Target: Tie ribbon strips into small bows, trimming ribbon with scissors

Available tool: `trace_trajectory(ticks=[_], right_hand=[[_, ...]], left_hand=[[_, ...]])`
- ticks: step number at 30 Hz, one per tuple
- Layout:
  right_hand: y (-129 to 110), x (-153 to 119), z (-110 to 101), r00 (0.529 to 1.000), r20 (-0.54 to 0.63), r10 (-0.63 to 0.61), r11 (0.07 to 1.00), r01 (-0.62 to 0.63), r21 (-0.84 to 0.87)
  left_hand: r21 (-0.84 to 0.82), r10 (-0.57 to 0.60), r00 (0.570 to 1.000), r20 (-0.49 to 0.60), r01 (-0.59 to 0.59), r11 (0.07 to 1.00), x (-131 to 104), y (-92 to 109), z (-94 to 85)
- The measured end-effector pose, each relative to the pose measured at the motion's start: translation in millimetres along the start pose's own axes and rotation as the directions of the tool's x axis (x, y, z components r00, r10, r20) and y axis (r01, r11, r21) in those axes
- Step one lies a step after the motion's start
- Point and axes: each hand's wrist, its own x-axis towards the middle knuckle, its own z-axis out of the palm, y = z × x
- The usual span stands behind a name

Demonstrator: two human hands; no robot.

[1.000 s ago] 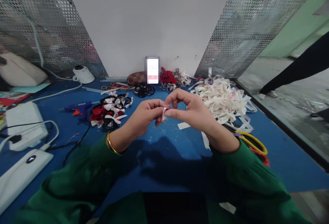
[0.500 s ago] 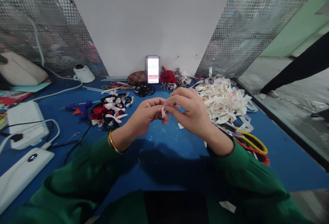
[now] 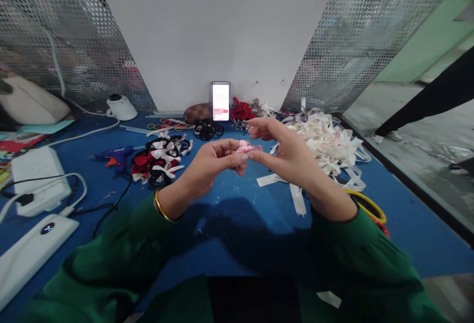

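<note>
A small pink ribbon piece (image 3: 243, 146), folded or bunched, is pinched between the thumb and fingers of my left hand (image 3: 215, 162). Its loose end points right, toward my right hand (image 3: 287, 150). That hand has its fingers raised and spread away from the thumb, and the thumb tip is at the ribbon's lower right edge. Whether the thumb presses on it I cannot tell. Below my right hand, pale ribbon strips (image 3: 297, 199) lie on the blue table (image 3: 237, 244). A large heap of cream ribbon strips (image 3: 326, 140) is just beyond that hand.
Left of my hands lie red, white and black hair ties (image 3: 159, 157) and a blue glue gun (image 3: 116, 156). Scissors with yellow and red handles (image 3: 366, 204) are partly behind my right forearm. A phone (image 3: 220, 100) leans against a white board (image 3: 218, 31). A power bank (image 3: 37, 249) sits front left.
My right hand has opened and shifted right, its fingers lifting off the ribbon. More of the pink ribbon shows, and the pale strips below that hand are now uncovered.
</note>
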Motion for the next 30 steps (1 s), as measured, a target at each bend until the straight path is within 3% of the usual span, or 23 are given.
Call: trace_trajectory(ticks=[4,6,12,20,23,30], right_hand=[[1.1,0.3,-5.3,0.981,0.082,0.173,0.985,-0.173,-0.014],[0.9,1.1,-2.0,0.975,0.092,0.201,0.980,-0.200,-0.018],[-1.9,1.7,7.8,0.980,0.051,0.193,0.981,-0.193,0.008],[-0.3,2.0,9.2,0.981,0.041,0.188,0.977,-0.191,0.093],[2.0,3.0,5.5,0.980,-0.017,0.197,0.977,-0.195,0.083],[15.9,6.7,0.1,0.976,-0.060,0.208,0.973,-0.200,0.115]], left_hand=[[0.042,0.038,0.998,-0.056,-0.036,0.998,0.1,0.8,0.1],[0.077,0.058,0.995,-0.078,-0.052,0.996,0.0,0.2,0.8],[0.087,0.048,0.995,-0.087,-0.040,0.995,1.2,-1.1,2.4],[0.071,-0.042,0.992,-0.122,0.051,0.996,0.2,4.3,1.1],[0.030,-0.071,0.991,-0.112,0.075,0.997,0.3,8.1,-2.6],[-0.055,-0.037,0.994,-0.105,0.031,0.998,1.1,13.2,-6.0]])
